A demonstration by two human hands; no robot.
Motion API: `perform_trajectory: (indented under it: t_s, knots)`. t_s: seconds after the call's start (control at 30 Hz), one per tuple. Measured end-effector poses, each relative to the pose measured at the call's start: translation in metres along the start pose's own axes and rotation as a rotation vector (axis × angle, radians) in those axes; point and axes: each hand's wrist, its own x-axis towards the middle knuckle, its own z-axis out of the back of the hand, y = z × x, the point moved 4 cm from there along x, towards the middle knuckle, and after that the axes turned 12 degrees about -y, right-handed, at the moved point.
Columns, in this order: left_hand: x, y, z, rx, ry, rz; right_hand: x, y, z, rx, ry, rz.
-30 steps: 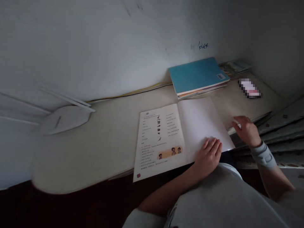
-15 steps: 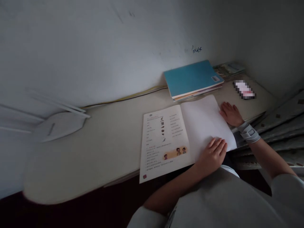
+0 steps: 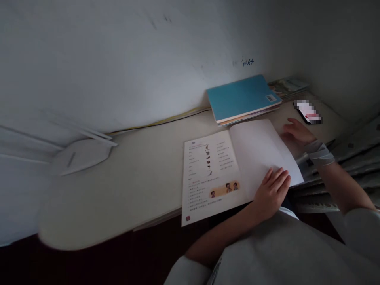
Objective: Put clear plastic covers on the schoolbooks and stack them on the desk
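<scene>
An open workbook (image 3: 212, 178) lies on the desk, its printed left page showing text and small pictures, its right page blank. My left hand (image 3: 271, 192) rests flat on the lower part of the blank page, fingers stretched out and holding nothing. Off the page's right edge, my right hand (image 3: 298, 131) hovers or rests over the desk with its fingers partly spread and nothing in them. Its underside is hidden, so I cannot tell whether it touches the desk. A wide grey band circles the right wrist.
A blue-covered book (image 3: 243, 99) tops a stack against the wall, with more booklets (image 3: 287, 86) behind. A phone (image 3: 308, 112) lies beyond my right hand. Cables (image 3: 157, 122) run along the wall. A white object with bars (image 3: 84, 156) stands at the desk's (image 3: 139, 178) left.
My right hand has lifted from beside the page's edge and turned slightly, moving toward the phone. My left hand stays on the page. The view has shifted a little.
</scene>
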Motion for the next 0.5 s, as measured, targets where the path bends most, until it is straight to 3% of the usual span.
perform_trajectory:
  t_s: [0.13, 0.27, 0.37, 0.43, 0.5]
  knots:
    - [0.004, 0.001, 0.002, -0.087, 0.056, 0.008, -0.015, 0.028, -0.009, 0.070, 0.124, -0.127]
    - [0.012, 0.008, 0.021, -0.265, 0.144, 0.032, -0.023, 0.061, -0.016, -0.097, 0.180, -0.036]
    - [0.012, 0.032, 0.047, -0.372, 0.125, 0.050, -0.033, 0.073, -0.020, -0.147, 0.179, 0.031]
    - [0.005, 0.062, 0.060, -0.378, 0.034, 0.202, -0.044, 0.073, -0.022, -0.129, 0.207, 0.020]
    - [-0.010, 0.098, 0.064, -0.371, -0.055, 0.483, -0.054, 0.073, -0.023, -0.073, 0.248, -0.025]
